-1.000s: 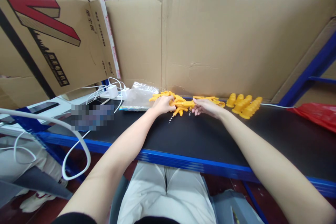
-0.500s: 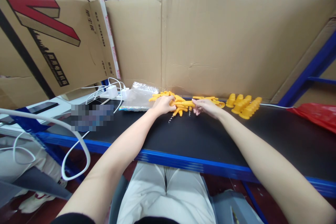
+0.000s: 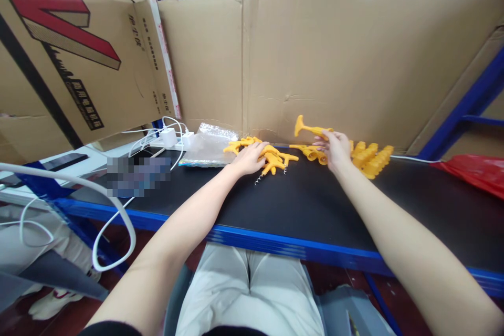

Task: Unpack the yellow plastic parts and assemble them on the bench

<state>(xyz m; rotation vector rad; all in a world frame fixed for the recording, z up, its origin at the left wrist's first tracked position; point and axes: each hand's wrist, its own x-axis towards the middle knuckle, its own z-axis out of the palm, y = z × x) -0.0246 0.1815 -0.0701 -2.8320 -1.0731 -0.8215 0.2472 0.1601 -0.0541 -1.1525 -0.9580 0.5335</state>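
My right hand [image 3: 336, 149] is raised above the table, its fingers closed round a yellow T-handled piece [image 3: 309, 128]. The crossbar end points left and up; the other end is hidden in my fingers. Below it lie several similar yellow pieces [image 3: 307, 151], some showing hollow flared ends. My left hand [image 3: 250, 158] rests palm down on a pile of yellow T-handled corkscrews [image 3: 273, 160], fingers stretched over it. Two metal spirals stick out at the front of the pile. I see nothing gripped in the left hand, though its palm side is hidden.
Stacked yellow ribbed cone-like parts [image 3: 372, 160] stand right of my right hand. A clear plastic bag [image 3: 208, 147] lies left of the pile, near white chargers [image 3: 168, 137] and cables. A red bag [image 3: 472, 170] sits far right. Cardboard [image 3: 334, 63] walls the back; a blue rail [image 3: 275, 239] edges the front.
My right hand has moved from the pile up and to the right with the yellow T-handled piece. My left hand has loosened and flattened over the pile.
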